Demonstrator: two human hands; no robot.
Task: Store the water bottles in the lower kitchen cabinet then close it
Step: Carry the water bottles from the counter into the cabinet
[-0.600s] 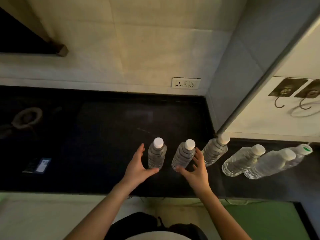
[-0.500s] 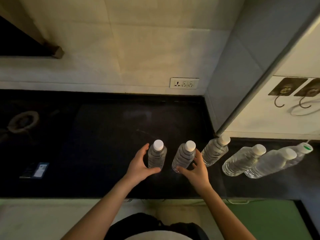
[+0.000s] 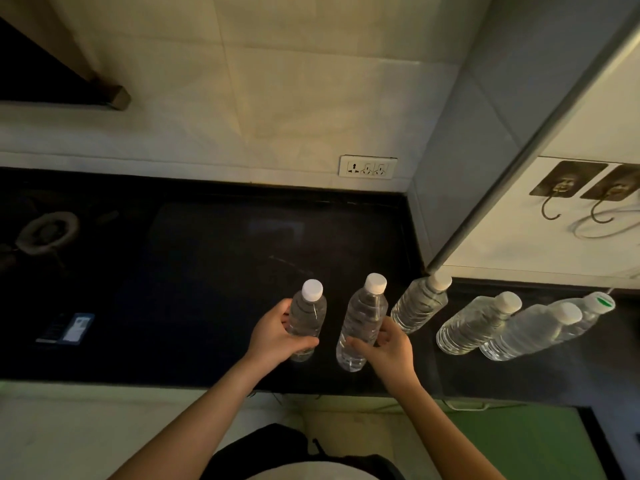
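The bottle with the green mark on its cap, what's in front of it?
A white-capped bottle overlaps the green-marked bottle, hiding its lower body and base. Only its cap and shoulder show. Both stand on the black counter.

A: Where does the single view look from?
B: From the person's head, steeply down and forward onto the dark bench [image 3: 207,271], near enough that both forearms enter from 6 o'clock.
A: Which way does it face?
B: Toward the tiled wall [image 3: 277,98] at 12 o'clock; the side wall [image 3: 588,140] lies at 2 o'clock. The wide lens bends the edges.
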